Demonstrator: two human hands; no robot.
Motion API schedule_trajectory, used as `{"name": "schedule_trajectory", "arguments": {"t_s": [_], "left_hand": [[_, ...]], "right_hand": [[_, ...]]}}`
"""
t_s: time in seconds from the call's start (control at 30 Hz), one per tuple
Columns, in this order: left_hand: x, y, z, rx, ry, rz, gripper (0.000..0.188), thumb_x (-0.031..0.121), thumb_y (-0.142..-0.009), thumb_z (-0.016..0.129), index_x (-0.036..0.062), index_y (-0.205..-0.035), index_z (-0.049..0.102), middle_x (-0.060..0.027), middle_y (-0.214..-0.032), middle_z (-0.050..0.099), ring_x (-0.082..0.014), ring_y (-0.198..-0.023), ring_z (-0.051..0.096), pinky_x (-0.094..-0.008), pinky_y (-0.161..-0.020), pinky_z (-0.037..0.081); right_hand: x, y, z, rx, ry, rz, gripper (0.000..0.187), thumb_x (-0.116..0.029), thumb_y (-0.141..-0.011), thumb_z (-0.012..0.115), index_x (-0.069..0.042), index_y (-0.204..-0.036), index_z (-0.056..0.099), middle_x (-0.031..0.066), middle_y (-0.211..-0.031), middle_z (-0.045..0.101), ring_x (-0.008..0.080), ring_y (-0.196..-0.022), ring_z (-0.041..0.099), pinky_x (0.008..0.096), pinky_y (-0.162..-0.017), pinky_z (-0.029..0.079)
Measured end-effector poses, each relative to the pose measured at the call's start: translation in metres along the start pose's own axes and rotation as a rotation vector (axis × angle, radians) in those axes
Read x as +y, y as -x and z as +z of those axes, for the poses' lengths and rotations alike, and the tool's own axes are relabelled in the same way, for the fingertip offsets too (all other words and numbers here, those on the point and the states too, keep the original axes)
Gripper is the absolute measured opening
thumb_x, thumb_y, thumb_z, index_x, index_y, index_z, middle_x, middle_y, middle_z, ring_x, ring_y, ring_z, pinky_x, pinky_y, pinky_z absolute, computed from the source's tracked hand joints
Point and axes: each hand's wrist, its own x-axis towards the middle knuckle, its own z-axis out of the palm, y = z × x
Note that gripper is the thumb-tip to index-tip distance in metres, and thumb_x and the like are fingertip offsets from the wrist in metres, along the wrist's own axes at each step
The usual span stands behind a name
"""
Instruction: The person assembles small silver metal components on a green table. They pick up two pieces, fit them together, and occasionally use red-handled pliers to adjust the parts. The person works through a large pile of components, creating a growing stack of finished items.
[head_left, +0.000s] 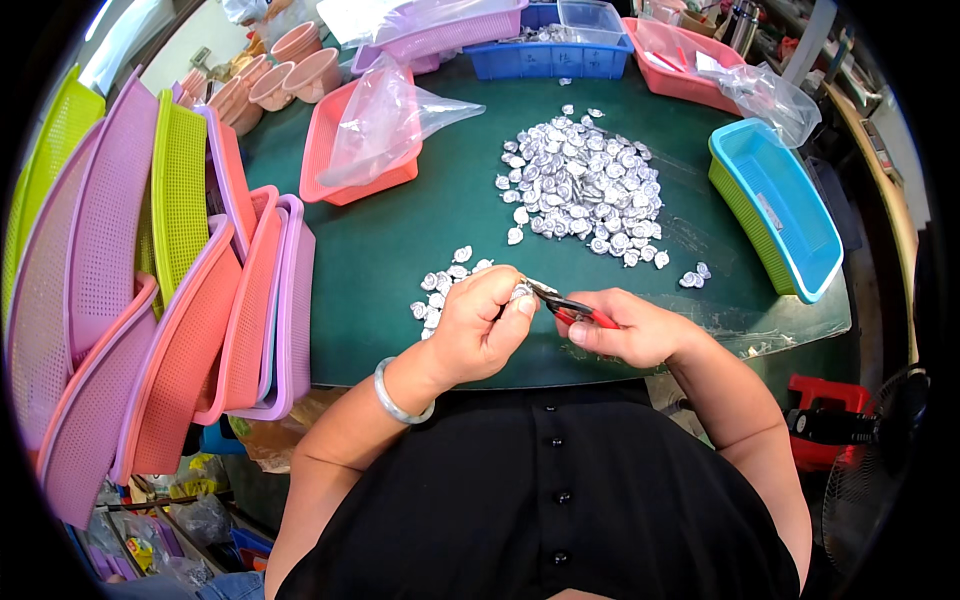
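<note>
My left hand (482, 318) is closed in a pinch on a small silvery rose-shaped piece (521, 291), most of it covered by my fingers. In my right hand (628, 328) is a pair of pliers (583, 312) with red and black handles. The tips of the pliers meet the piece at my left fingertips. A small group of similar silvery pieces (436, 283) lies just beyond and left of my left hand. Farther off, a large heap of them (585, 185) covers part of the green table (420, 225). A few loose ones (695, 276) rest to the right.
Stacked purple, coral and green baskets (180, 300) crowd the left side. A coral basket (325, 140) holding a clear bag stands at the back left, a blue crate (545, 62) at the back. The turquoise basket (775, 205) sits at the right edge, near a fan (860, 490).
</note>
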Motion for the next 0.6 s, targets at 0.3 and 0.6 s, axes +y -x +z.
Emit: {"name": "schedule_trajectory", "arguments": {"t_s": [0.3,0.6], "left_hand": [[-0.009,0.003,0.000,-0.050,-0.019,-0.066,0.016,0.008,-0.087,0.048,0.0003,-0.074,0.055,-0.0041,-0.062,0.048,-0.0133,-0.055,0.043,-0.0289,-0.050,0.034],[-0.001,-0.008,-0.003,0.123,0.600,-0.649,0.020,0.015,-0.094,0.045,0.0028,-0.088,0.059,0.0015,-0.068,0.052,-0.0069,-0.056,0.049,-0.0201,-0.051,0.040]], "right_hand": [[0.016,-0.006,-0.002,-0.038,-0.126,0.067,0.025,-0.030,-0.091,0.053,-0.006,-0.086,0.051,-0.0033,-0.061,0.043,0.0081,-0.057,0.039,0.0265,-0.052,0.035],[-0.002,-0.001,-0.016,0.216,-0.069,-0.030,0.033,-0.030,-0.087,0.059,-0.001,-0.103,0.053,-0.0005,-0.077,0.050,0.0073,-0.067,0.043,0.0240,-0.060,0.039]]}}
